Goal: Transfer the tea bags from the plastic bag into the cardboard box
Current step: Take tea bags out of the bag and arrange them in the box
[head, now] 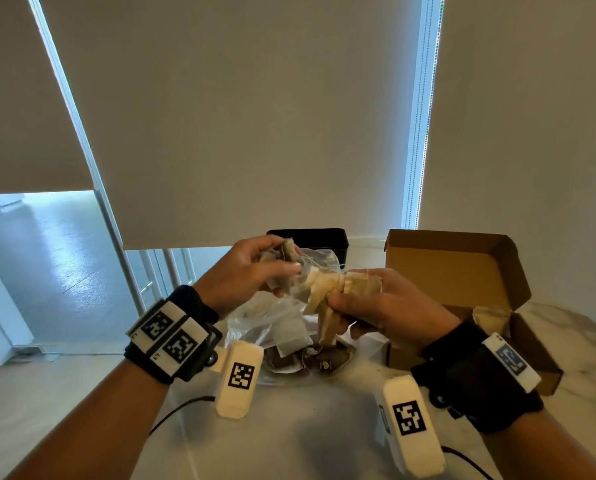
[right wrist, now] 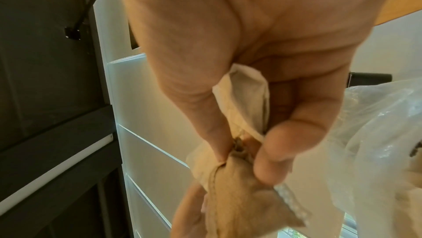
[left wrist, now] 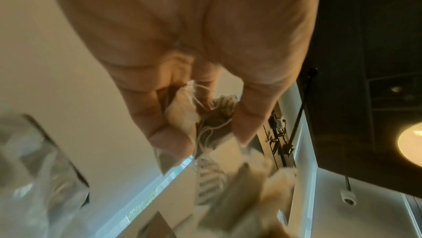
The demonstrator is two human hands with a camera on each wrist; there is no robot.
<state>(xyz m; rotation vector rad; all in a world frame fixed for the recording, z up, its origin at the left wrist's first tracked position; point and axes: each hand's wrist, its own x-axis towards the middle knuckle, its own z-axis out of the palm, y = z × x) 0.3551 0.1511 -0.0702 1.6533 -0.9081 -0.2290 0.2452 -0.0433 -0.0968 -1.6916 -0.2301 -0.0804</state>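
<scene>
A bunch of tea bags (head: 327, 292) was held in the air above the surface (head: 307, 438), between the two hands. The fingers of the right hand (head: 390, 306) were curled round the bunch, thumb pressed against it in the right wrist view. The fingers of the left hand (head: 244, 268) were pinched on another few bags (head: 286, 252), with strings trailing from them in the left wrist view. The plastic bag (head: 272, 327) lay crumpled below, more tea bags inside it. The box (head: 462, 271) stood open just to the right, one bag apparently already in it. The bags were judged light, soft and easily torn, their strings prone to tangling. Hold was judged best taken on the paper bodies, loosely gathered, not on the strings.
</scene>
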